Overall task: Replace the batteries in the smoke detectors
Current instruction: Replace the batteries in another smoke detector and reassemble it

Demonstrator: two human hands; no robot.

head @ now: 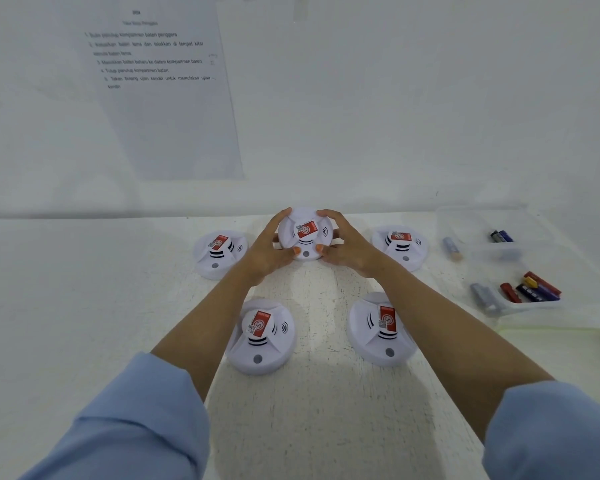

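Note:
Several white round smoke detectors with red labels lie face up on the white table (84,306). The middle far detector (303,235) is gripped from both sides: my left hand (269,247) holds its left rim, my right hand (347,245) its right rim, thumbs at the near edge. Other detectors sit at far left (219,252), far right (400,245), near left (260,336) and near right (381,327). Batteries (530,289) in red, blue and yellow lie in a clear tray at the right.
A clear plastic tray (492,251) with compartments stands at the right, holding two dark batteries (500,236) in its far section. Two loose grey batteries lie beside it, one at the far side (452,247) and one nearer (482,296). A printed instruction sheet (160,84) hangs on the wall.

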